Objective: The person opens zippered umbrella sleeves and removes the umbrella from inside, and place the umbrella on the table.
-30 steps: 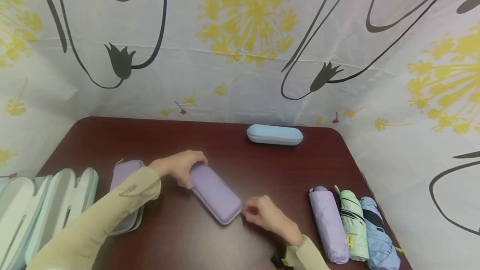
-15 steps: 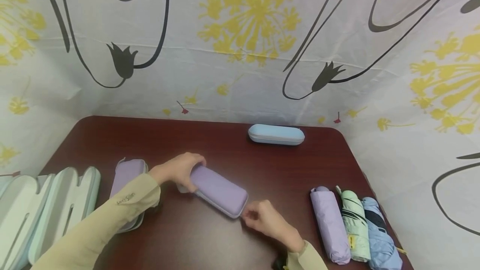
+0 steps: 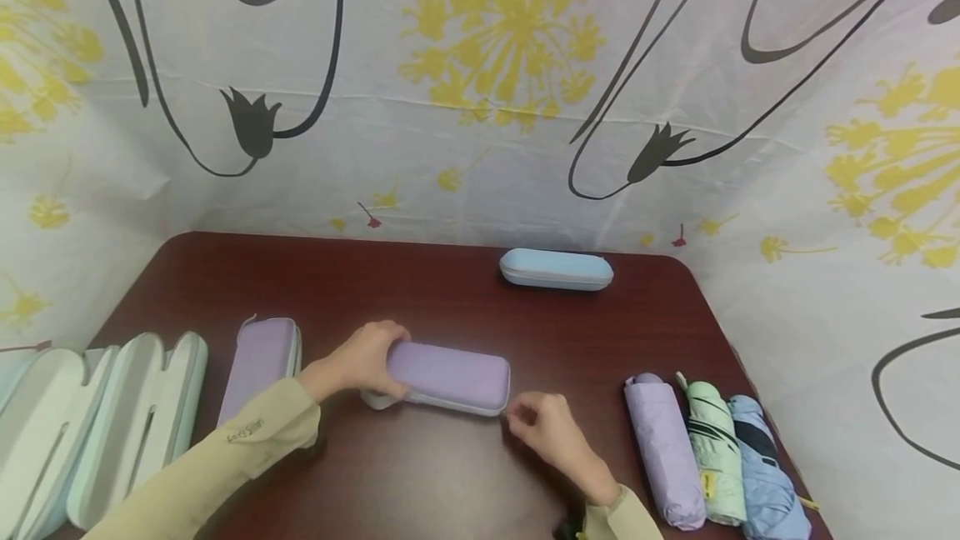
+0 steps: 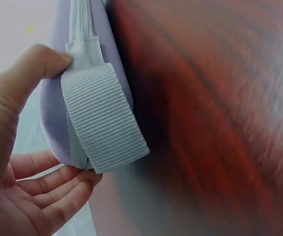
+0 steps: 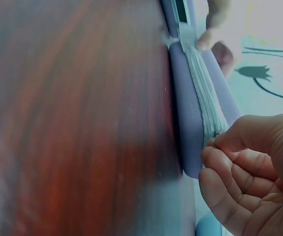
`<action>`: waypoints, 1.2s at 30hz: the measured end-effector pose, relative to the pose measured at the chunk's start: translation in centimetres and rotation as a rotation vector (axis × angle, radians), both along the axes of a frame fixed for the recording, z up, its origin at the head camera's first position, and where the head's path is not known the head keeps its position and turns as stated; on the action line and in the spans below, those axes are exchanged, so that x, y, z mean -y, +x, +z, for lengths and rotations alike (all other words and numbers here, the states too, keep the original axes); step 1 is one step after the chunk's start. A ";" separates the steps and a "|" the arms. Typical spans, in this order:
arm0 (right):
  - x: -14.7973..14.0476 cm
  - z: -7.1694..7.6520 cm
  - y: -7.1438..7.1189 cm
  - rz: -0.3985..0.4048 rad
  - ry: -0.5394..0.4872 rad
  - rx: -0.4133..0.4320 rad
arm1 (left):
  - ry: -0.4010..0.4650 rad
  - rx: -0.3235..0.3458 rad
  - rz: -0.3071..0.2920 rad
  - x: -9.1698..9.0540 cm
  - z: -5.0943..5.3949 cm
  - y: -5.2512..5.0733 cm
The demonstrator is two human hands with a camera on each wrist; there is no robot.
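A lavender zippered case (image 3: 453, 377) lies on the dark red-brown table, its long side running nearly left to right. My left hand (image 3: 367, 361) grips its left end. In the left wrist view, the thumb and fingers hold that end beside a ribbed grey strap loop (image 4: 104, 118). At the opposite end is my right hand (image 3: 551, 432). The right wrist view has its thumb and index finger pinched together on the pale zipper (image 5: 203, 93) at the case's corner. The zipper pull itself is hidden by the fingertips.
A second lavender case (image 3: 258, 361) lies left, partly behind my left sleeve. Pale green-white slotted holders (image 3: 138, 432) stand at far left. A light blue case (image 3: 557, 269) lies at the back. Lavender, green and blue folded umbrellas (image 3: 663, 452) line the right edge.
The gripped case has turned counterclockwise, from slanting to nearly level, with its right end swinging away from me. My right hand has moved slightly right along with that end.
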State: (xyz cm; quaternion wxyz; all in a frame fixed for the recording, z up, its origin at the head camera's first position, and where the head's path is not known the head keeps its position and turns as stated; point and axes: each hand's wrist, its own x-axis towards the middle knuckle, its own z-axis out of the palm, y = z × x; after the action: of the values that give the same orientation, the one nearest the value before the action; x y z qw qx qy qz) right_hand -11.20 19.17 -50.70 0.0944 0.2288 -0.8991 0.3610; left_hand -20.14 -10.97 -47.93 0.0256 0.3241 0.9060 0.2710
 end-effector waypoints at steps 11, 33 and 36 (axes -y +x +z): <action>-0.5 0.2 -0.3 -0.072 -0.017 0.073 | 0.032 0.016 -0.089 0.5 0.0 0.7; 3.3 0.5 1.1 -0.115 0.069 -0.069 | 0.034 -0.006 0.036 -0.3 -0.5 2.5; 4.3 0.6 1.1 -0.095 0.087 -0.079 | 0.036 -0.020 0.042 -0.3 -0.4 2.7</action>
State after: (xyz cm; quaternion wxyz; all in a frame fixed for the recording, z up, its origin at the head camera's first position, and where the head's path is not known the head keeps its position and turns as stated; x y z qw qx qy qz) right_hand -10.13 14.92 -50.11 0.1368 0.2040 -0.9194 0.3072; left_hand -17.47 -10.65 -48.29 0.0051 0.3082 0.9077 0.2846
